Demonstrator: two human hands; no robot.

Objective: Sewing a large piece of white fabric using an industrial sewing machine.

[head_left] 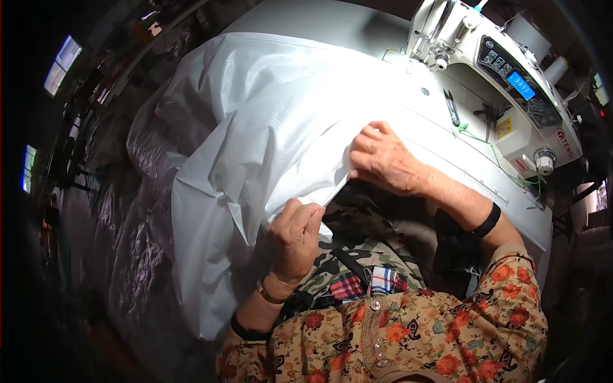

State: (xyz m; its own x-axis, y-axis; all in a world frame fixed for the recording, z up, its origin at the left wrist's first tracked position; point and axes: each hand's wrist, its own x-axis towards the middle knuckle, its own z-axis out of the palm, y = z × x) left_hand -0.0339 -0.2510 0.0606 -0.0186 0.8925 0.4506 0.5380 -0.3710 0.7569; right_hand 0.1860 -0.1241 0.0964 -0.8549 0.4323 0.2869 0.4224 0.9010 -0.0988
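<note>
So, both hands are on the near edge of a big white sheet [249, 137] with a fine woven-looking texture. The left hand [295, 236] is mostly closed, thumb and fingers pinching the edge near the lap. The right hand [384, 158] sits farther away and to the right, fingers curled in, with the edge nipped between thumb and fingertips. The bit between the two hands is pulled into a pretty straight line.

The sheet lies over the left part of a pale table [332, 16], bunched into loose folds, and spills down on the left and near sides. Glare washes out its right side, so I honestly can't tell exactly where it ends there. Farther left there's some crinkly, shiny plastic [137, 255] hanging in the shadows.

Over on the far right is a white sewing machine [463, 25] with a lit blue display [521, 85]. Neither hand is touching it. Small dark snips [451, 107] lie on the table just left of the machine's body, with a green thread [488, 142] trailing near and right from beside them. Ruler marks [486, 185] run along the table just beyond the right forearm. Camouflage trousers [377, 233] show below the hands, and there's a black band [488, 220] on the right forearm
</note>
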